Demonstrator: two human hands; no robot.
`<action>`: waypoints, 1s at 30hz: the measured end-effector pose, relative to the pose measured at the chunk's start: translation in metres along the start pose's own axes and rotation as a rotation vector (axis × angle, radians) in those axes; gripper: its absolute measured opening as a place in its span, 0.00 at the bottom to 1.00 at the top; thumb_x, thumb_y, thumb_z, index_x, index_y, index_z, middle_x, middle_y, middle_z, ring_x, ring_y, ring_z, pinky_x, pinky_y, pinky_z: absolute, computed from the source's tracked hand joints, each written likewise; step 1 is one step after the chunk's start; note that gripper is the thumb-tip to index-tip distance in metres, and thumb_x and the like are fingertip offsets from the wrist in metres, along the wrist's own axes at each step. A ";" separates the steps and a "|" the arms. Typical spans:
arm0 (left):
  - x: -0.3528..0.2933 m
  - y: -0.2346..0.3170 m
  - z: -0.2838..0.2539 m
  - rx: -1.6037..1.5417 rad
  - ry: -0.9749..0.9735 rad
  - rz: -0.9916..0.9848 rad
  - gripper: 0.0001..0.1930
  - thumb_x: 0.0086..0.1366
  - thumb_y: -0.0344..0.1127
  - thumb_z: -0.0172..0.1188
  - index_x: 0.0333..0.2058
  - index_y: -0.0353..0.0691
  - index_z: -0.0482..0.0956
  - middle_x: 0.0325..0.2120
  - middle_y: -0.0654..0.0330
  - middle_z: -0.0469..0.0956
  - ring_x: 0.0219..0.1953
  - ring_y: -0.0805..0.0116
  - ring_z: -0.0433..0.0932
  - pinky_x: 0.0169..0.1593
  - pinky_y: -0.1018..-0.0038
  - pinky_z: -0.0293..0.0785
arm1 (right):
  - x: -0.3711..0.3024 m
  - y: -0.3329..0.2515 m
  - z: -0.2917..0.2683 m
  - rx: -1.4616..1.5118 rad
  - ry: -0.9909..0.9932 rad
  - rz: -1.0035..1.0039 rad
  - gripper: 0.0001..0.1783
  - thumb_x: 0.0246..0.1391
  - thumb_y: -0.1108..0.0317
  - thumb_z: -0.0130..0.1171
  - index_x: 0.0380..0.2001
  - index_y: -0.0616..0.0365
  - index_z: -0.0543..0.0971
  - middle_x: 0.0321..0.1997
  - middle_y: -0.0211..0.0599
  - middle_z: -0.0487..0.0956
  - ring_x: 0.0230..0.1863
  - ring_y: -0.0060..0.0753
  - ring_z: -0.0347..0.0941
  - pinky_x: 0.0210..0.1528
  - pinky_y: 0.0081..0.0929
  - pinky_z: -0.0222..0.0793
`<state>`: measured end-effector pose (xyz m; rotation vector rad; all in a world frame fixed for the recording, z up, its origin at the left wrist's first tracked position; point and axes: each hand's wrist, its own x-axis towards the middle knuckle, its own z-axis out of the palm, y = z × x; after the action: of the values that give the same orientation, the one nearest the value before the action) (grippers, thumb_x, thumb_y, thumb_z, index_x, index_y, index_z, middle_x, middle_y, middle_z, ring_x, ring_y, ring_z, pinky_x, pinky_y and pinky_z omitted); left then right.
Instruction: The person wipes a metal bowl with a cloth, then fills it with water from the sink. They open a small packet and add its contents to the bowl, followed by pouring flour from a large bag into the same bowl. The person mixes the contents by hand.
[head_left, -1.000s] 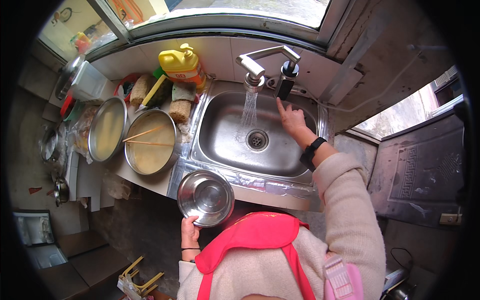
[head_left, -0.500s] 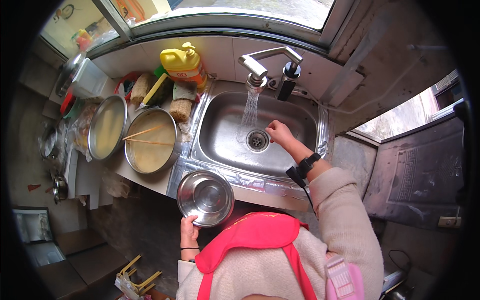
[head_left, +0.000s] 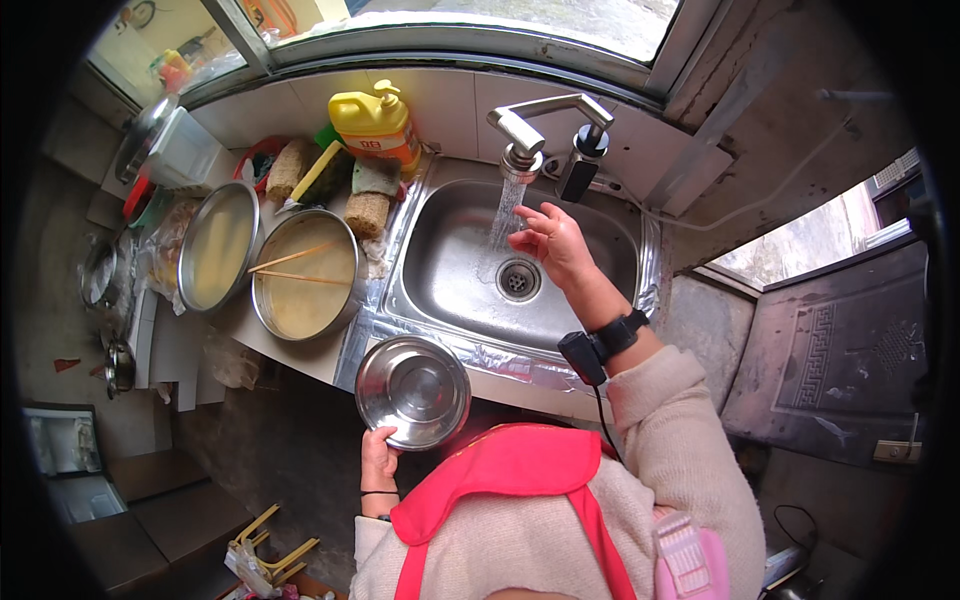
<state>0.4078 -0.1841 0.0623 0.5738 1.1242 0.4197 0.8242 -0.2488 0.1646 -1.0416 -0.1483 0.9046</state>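
Note:
My left hand (head_left: 379, 458) grips the rim of a shiny steel bowl (head_left: 412, 392), held in front of the counter's edge. No contents show in the bowl. Over the steel sink (head_left: 450, 290), my right hand (head_left: 553, 243) is raised with its fingers apart and nothing in them. Its fingertips are beside the stream of water running from the faucet (head_left: 520, 140); whether they touch the water I cannot tell. Below that hand lies the round drain (head_left: 518, 281). A black band with a small box (head_left: 605, 345) is on my right wrist.
Left of the sink stand a steel pot (head_left: 308, 275) of pale liquid with chopsticks (head_left: 295, 258) across it, and another pot (head_left: 216, 247). Behind them are a yellow pump jug (head_left: 372, 125) and loofah scrubbers (head_left: 367, 213). A black dispenser (head_left: 582, 165) stands by the faucet.
My right hand has risen from near the drain toward the running water, and its curled fingers have spread. The left hand and bowl have stayed almost in place.

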 end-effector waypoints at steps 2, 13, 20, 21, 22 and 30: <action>0.000 0.000 0.000 0.005 -0.004 -0.001 0.18 0.45 0.24 0.50 0.39 0.31 0.71 0.33 0.54 0.75 0.33 0.59 0.76 0.35 0.65 0.74 | -0.005 -0.006 0.007 0.028 -0.039 -0.032 0.43 0.47 0.76 0.49 0.58 0.69 0.33 0.54 0.52 0.62 0.30 0.35 0.75 0.36 0.28 0.72; 0.005 -0.004 -0.007 0.002 -0.008 0.005 0.17 0.45 0.23 0.49 0.38 0.31 0.71 0.32 0.55 0.75 0.33 0.60 0.76 0.35 0.66 0.74 | -0.011 -0.014 0.019 0.057 -0.058 -0.044 0.43 0.46 0.77 0.47 0.58 0.69 0.32 0.54 0.52 0.61 0.28 0.35 0.75 0.35 0.29 0.72; 0.000 0.000 -0.001 -0.006 -0.004 0.008 0.17 0.45 0.23 0.49 0.38 0.31 0.71 0.33 0.55 0.75 0.33 0.60 0.76 0.34 0.65 0.74 | -0.013 -0.016 0.020 0.041 -0.046 -0.057 0.43 0.45 0.78 0.46 0.58 0.69 0.32 0.55 0.53 0.60 0.27 0.34 0.75 0.35 0.29 0.73; -0.002 0.002 0.002 -0.003 0.001 0.013 0.17 0.45 0.23 0.49 0.38 0.30 0.71 0.33 0.54 0.75 0.33 0.60 0.76 0.34 0.65 0.75 | -0.013 -0.016 0.021 0.047 -0.055 -0.056 0.43 0.45 0.78 0.46 0.58 0.69 0.32 0.55 0.54 0.59 0.27 0.34 0.75 0.35 0.28 0.73; -0.003 0.005 0.005 0.002 -0.008 0.023 0.17 0.45 0.23 0.49 0.38 0.30 0.71 0.33 0.54 0.75 0.33 0.60 0.76 0.34 0.65 0.75 | -0.014 -0.016 0.020 0.048 -0.055 -0.055 0.43 0.45 0.78 0.47 0.58 0.69 0.32 0.56 0.54 0.59 0.27 0.34 0.75 0.35 0.28 0.73; 0.045 0.053 0.074 0.217 -0.155 0.146 0.13 0.46 0.23 0.51 0.35 0.30 0.72 0.27 0.56 0.75 0.26 0.66 0.76 0.26 0.74 0.72 | -0.030 -0.012 0.000 -0.007 -0.012 -0.092 0.43 0.47 0.75 0.50 0.59 0.68 0.36 0.56 0.54 0.60 0.30 0.34 0.75 0.36 0.28 0.72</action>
<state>0.4919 -0.1320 0.0867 0.8683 0.9879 0.3738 0.8119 -0.2721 0.1828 -1.0281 -0.2083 0.8281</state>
